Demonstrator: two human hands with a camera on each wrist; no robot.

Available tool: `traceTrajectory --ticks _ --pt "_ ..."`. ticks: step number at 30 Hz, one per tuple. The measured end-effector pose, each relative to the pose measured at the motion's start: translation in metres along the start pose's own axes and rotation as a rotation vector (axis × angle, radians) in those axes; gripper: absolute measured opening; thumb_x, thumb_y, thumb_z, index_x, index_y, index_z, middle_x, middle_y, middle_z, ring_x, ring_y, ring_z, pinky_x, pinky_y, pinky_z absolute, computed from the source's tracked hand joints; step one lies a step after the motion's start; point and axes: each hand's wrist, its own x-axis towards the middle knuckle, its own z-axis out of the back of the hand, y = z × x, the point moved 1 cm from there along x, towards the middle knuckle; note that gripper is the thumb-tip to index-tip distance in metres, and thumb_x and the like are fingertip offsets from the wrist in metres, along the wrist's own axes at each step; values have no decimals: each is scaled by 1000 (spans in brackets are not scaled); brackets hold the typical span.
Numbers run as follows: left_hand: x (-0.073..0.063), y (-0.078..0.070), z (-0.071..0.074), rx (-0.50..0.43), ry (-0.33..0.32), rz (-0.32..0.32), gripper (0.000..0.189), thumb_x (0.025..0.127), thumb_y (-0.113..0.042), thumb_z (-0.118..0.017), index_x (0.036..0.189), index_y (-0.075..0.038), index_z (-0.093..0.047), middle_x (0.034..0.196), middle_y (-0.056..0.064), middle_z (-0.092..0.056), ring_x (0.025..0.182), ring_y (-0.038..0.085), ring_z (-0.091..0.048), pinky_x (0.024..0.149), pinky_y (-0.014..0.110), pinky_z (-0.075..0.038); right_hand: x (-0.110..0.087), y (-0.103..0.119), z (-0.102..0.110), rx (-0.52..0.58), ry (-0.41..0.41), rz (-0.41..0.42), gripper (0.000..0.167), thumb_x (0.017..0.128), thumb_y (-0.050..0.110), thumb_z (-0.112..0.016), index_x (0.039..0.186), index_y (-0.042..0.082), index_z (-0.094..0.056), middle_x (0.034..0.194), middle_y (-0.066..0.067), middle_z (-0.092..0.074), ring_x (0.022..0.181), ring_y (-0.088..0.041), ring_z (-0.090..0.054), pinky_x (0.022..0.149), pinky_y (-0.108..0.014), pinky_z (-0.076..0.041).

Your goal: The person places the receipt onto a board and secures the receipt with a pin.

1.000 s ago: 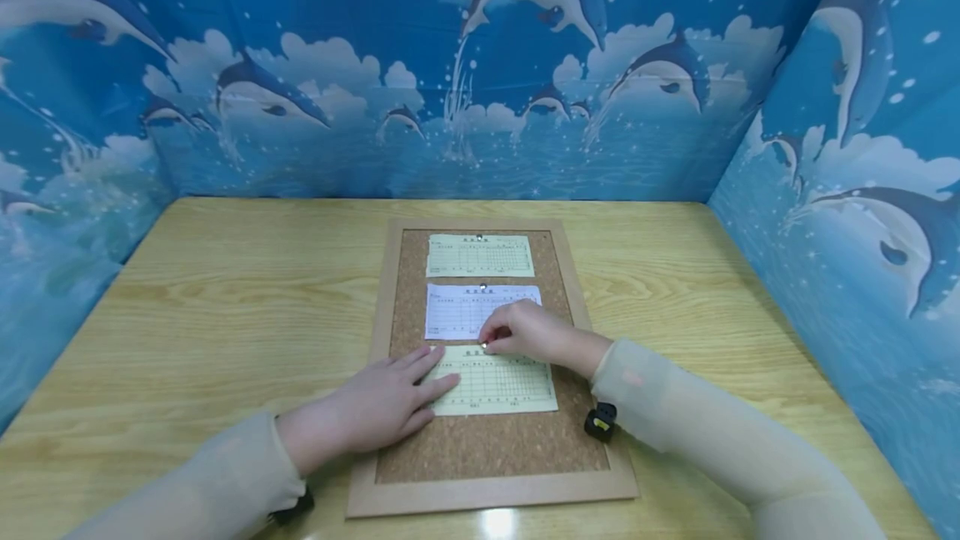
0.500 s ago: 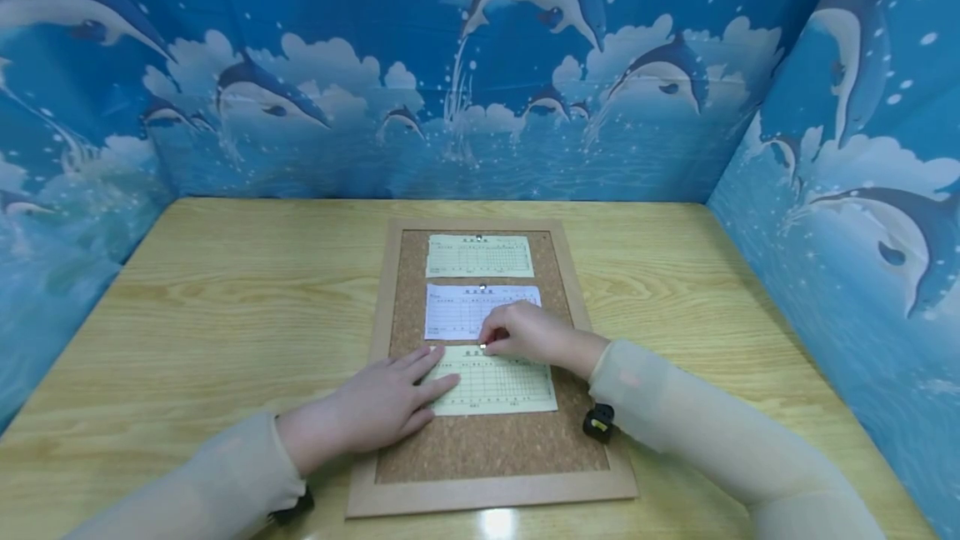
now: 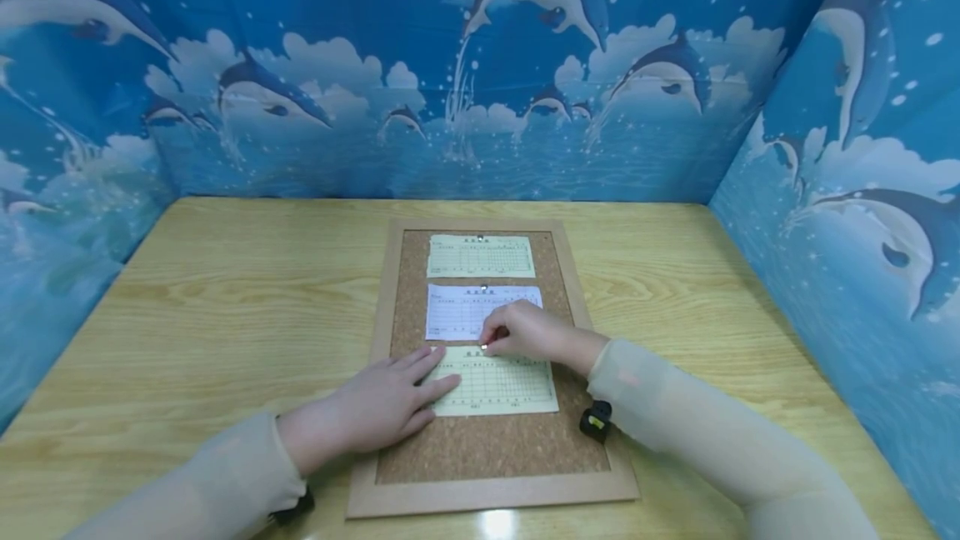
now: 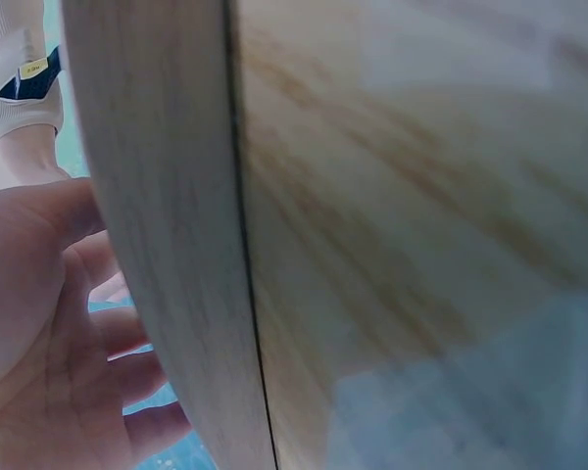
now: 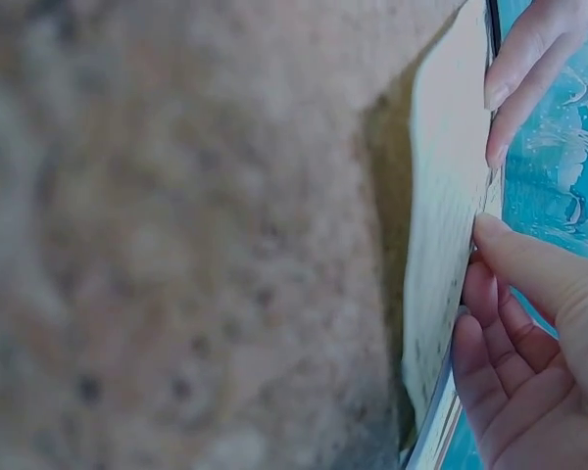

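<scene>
A framed corkboard (image 3: 491,452) lies flat on the table and bears three printed form slips in a column. My right hand (image 3: 528,330) pinches a small shiny pushpin (image 3: 483,347) at the top edge of the lowest pale green slip (image 3: 510,390). With fingers spread, my left hand (image 3: 382,402) rests on that slip's left side and the board. In the right wrist view, thumb and fingers of the right hand (image 5: 539,343) meet at the slip's edge (image 5: 451,196); the pin is hidden there. The left wrist view shows the left palm (image 4: 39,333) beside the board's frame (image 4: 167,196).
Above it, a white slip (image 3: 453,313) and another green slip (image 3: 480,258) each have a shiny pin at the top centre. The wood-grain table (image 3: 247,290) extends around the board. Dolphin-print cloth (image 3: 345,73) stands behind and at both sides.
Both hands keep nearly the same places, the right still pinching the pushpin. The right wrist and its black camera have shifted very slightly left.
</scene>
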Motion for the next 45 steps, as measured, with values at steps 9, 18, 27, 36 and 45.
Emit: traceTrajectory --ticks 9,18,27,36,45 --pt "-1 1 -2 2 -10 -4 49 96 -39 -47 141 -21 -43 148 17 -30 133 34 -32 97 52 -37 3 -3 0 58 19 8 6 82 13 -72 83 8 -72 78 8 -65 70 -1 -57 66 -18 -48" --pt "-1 1 1 0 -26 -19 49 96 -36 -48 141 -20 -43 147 18 -31 133 34 -32 96 52 -38 2 -6 1 48 24 22 6 81 13 -72 87 10 -72 77 10 -64 69 -2 -56 66 -19 -48" --pt "0 2 0 0 -7 -12 49 96 -37 -48 142 -20 -42 148 18 -29 133 33 -31 96 52 -38 -17 -2 10 -4 75 -16 30 91 21 -63 118 10 -65 75 8 -61 62 -4 -51 61 -23 -45" --pt "-1 3 2 -18 -10 2 49 96 -36 -48 142 -21 -42 148 18 -29 133 35 -31 95 54 -38 -43 11 -1 -256 147 -75 51 97 16 -49 146 19 -34 70 -6 -62 41 -8 -35 43 -25 -37" --pt "-1 1 0 -9 -31 -6 49 96 -37 -48 141 -21 -43 147 17 -31 132 34 -32 95 53 -39 -49 14 -12 -443 121 -35 47 97 17 -47 144 18 -39 64 -2 -56 49 -9 -45 47 -26 -42"
